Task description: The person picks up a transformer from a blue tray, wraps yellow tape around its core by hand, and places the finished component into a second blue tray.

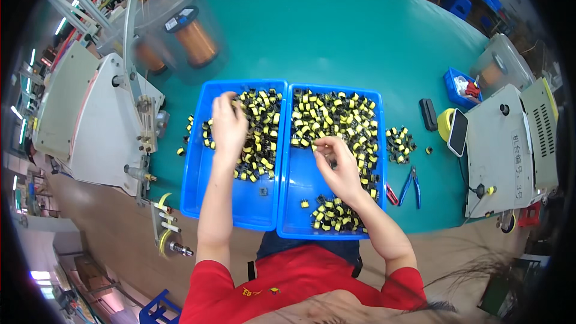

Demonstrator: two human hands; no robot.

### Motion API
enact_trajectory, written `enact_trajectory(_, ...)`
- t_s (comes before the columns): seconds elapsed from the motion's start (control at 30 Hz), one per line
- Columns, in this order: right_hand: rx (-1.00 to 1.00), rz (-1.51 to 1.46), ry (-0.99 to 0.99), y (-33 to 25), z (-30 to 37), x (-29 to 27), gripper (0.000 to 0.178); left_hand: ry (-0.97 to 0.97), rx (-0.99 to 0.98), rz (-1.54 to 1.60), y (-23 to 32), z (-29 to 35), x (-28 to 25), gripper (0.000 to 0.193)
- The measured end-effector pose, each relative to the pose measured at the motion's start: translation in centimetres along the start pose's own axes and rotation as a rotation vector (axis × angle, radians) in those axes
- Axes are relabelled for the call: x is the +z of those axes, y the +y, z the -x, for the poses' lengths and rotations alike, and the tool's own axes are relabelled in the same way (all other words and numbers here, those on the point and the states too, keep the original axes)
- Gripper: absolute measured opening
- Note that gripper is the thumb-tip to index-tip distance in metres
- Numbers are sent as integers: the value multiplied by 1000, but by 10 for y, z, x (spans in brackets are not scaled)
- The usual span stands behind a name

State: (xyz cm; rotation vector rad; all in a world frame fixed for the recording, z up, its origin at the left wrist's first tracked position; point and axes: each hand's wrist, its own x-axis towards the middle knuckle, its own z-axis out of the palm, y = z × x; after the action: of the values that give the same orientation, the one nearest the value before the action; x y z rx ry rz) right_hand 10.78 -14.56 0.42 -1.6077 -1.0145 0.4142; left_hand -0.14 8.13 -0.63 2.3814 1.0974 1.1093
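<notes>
Two blue trays stand side by side, the left tray (231, 209) and the right tray (300, 180), both holding many small black coil bobbins wrapped in yellow tape. My left hand (230, 125) is over the far left part of the left tray, its fingers curled at the edge of the bobbin heap (259, 126); what they hold is hard to see. Above the right tray, my right hand (339, 168) pinches a small yellow-taped bobbin (314, 147) between thumb and fingertips. A second heap of bobbins (336, 215) lies in the near right corner of that tray.
Loose bobbins (399, 144) lie right of the trays, near blue-handled pliers (411, 187) and a red-handled tool (392, 195). Winding machines flank the green table (336, 30) at left (108, 126) and right (510, 150). Copper wire spools (197, 42) stand in clear tubs at the far left.
</notes>
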Motion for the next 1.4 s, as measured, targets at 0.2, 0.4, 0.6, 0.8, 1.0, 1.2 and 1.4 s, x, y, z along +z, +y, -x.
enact_trajectory(0.2,27,95,-356,-1,1,1,15,-33,-34,-203,-36,-6,1,22)
enact_trajectory(0.4,-141,511,-916,-15,22,-11,43,9,183,10,6,3,3,14)
enact_trajectory(0.6,-244,642,-1246,-3,44,-8,53,-48,361,136,33,20,11,6)
enact_trajectory(0.8,-119,656,-1405,-7,34,-7,36,-78,340,151,38,23,9,7)
enact_trajectory(1.0,-307,637,-1101,5,36,-4,28,-38,353,174,39,22,10,7)
enact_trajectory(1.2,-414,794,-960,2,40,-5,33,-15,380,195,40,23,11,7)
enact_trajectory(1.4,-535,832,-901,28,41,1,37,-33,366,191,43,23,10,8)
